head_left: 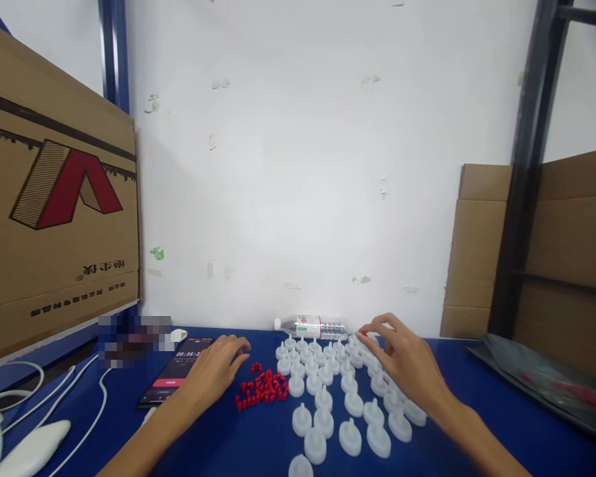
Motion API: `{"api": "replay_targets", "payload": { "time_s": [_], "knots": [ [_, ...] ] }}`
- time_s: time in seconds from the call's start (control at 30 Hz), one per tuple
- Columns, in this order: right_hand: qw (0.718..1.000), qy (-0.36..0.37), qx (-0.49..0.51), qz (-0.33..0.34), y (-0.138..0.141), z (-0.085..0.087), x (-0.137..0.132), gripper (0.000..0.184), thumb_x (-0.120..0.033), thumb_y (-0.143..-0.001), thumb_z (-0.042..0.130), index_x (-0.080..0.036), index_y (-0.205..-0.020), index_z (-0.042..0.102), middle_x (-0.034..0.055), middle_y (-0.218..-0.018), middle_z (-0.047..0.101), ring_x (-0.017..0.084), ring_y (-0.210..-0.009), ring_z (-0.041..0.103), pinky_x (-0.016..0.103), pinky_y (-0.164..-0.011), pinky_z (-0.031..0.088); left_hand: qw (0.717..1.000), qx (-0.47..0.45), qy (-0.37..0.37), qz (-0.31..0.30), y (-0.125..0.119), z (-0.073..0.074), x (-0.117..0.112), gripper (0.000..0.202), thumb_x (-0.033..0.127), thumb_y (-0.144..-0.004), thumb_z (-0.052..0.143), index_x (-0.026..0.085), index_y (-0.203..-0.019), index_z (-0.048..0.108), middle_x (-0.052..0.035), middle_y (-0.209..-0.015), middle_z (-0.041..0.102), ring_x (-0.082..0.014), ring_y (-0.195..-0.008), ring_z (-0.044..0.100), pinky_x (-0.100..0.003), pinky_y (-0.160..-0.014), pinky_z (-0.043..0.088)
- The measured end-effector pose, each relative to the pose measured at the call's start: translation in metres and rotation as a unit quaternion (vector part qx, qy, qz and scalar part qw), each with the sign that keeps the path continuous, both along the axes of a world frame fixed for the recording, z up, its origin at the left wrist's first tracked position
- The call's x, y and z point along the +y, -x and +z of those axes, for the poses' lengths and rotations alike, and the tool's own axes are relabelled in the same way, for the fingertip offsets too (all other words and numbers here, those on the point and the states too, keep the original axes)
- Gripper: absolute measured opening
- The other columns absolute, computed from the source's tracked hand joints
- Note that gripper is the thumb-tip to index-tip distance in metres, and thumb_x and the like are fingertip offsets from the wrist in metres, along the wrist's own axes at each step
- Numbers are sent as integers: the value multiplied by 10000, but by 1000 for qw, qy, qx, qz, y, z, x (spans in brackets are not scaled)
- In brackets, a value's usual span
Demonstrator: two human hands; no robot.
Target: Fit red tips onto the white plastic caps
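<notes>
My right hand reaches to the far side of a group of translucent white spouted caps. Between its thumb and fingertips is a small red cap, at the far right of the group. Whether that red piece touches a white spout I cannot tell. My left hand hovers by the loose pile of small red caps, its thumb and fingers bent and apart, with nothing visible in them. The white pieces stand spout up on the blue table, several partly hidden behind my right hand.
Against the white wall lies a clear plastic bottle. A phone showing a timer sits left of my left hand, near white cables and a white device. A grey plastic bag lies right. Cardboard boxes flank the table.
</notes>
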State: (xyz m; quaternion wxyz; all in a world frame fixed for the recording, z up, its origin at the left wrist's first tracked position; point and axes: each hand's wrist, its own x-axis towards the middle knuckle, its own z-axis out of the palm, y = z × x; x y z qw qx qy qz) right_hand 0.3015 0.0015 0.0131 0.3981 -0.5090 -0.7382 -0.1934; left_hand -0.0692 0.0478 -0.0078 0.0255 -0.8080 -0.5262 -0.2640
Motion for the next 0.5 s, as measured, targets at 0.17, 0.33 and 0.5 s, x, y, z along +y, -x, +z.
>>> {"api": "replay_targets", "payload": {
  "time_s": [0.17, 0.33, 0.5],
  "knots": [
    [997, 10, 38, -60, -32, -4, 18, 331, -467, -1003, 465, -252, -980, 715, 27, -994, 703, 137, -552, 629, 285, -553, 479, 999, -7, 35, -39, -3, -5, 2, 266, 381, -975, 483, 254, -1035, 709, -46, -1015, 735, -235, -987, 680, -334, -891, 497],
    [987, 47, 82, -129, -65, -2, 27, 295, -441, -956, 517, -241, -988, 731, 46, -915, 760, 184, -578, 657, 310, -599, 466, 997, -12, 58, -53, -5, -11, 5, 317, 462, -953, 543, 246, -1122, 701, -48, -1033, 731, -248, -973, 690, -338, -880, 495],
    [971, 118, 99, -183, -87, -1, 30, 209, -334, -921, 555, -268, -993, 739, 14, -882, 788, 216, -720, 715, 290, -629, 452, 995, -13, 76, -60, -4, -16, 11, 344, 486, -966, 522, 229, -1113, 698, -48, -981, 724, -252, -939, 677, -341, -844, 475]
  ]
}}
